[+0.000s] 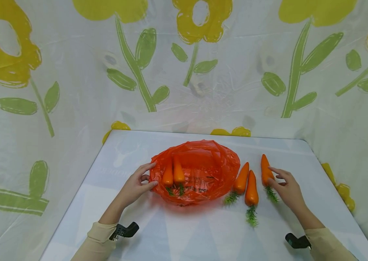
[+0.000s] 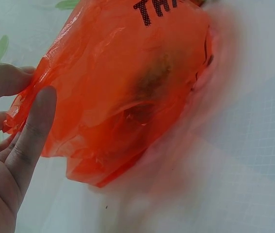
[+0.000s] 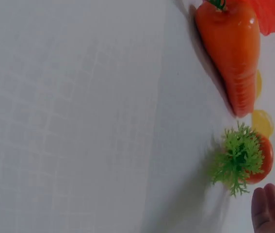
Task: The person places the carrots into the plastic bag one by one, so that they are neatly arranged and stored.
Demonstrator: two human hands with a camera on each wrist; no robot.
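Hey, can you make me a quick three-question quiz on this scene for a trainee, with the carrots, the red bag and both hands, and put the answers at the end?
1. How many loose carrots lie on the table outside the bag?

2. True or false: the left hand holds the bag at its edge.

3. Of the loose carrots, which is the right hand nearest to?
A) nearest the bag
B) middle
C) farthest from the bag

Key:
1. Three.
2. True.
3. C, the rightmost carrot.
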